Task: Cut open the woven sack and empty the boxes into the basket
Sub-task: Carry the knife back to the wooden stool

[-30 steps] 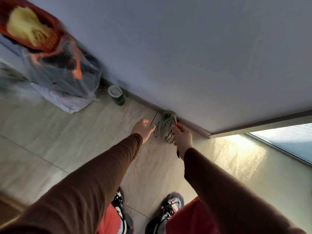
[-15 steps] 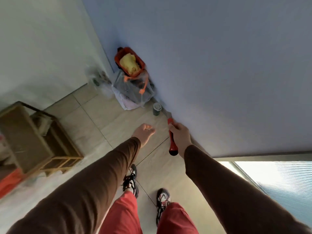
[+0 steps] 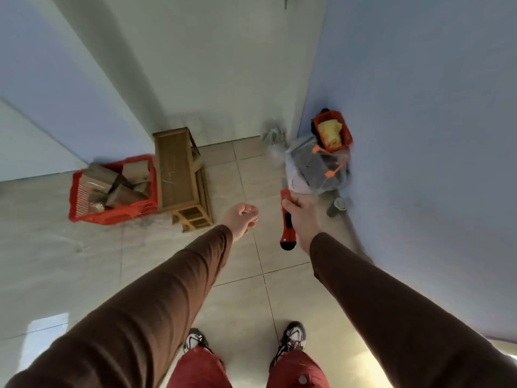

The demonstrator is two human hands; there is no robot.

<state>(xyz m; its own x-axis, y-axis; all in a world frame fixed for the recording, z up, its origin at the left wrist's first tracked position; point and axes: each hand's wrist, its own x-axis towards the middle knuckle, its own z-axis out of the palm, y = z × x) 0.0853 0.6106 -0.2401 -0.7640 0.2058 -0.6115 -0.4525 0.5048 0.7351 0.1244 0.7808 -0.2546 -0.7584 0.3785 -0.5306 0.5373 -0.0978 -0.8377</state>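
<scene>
Fingers: right hand (image 3: pixel 303 217) grips knife (image 3: pixel 287 219); left hand (image 3: pixel 242 219) loosely curled, empty. Basket (image 3: pixel 112 215) far left holds boxes (image 3: pixel 117 183); sack unseen, probably task's tail. Next: likely stow knife.

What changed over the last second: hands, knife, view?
The view swung left from the wall base to the room: the red basket of boxes and the wooden stool came into sight, and the grey bundle by the wall left it. Unchanged: the right hand grips the knife; the left hand holds nothing.
</scene>
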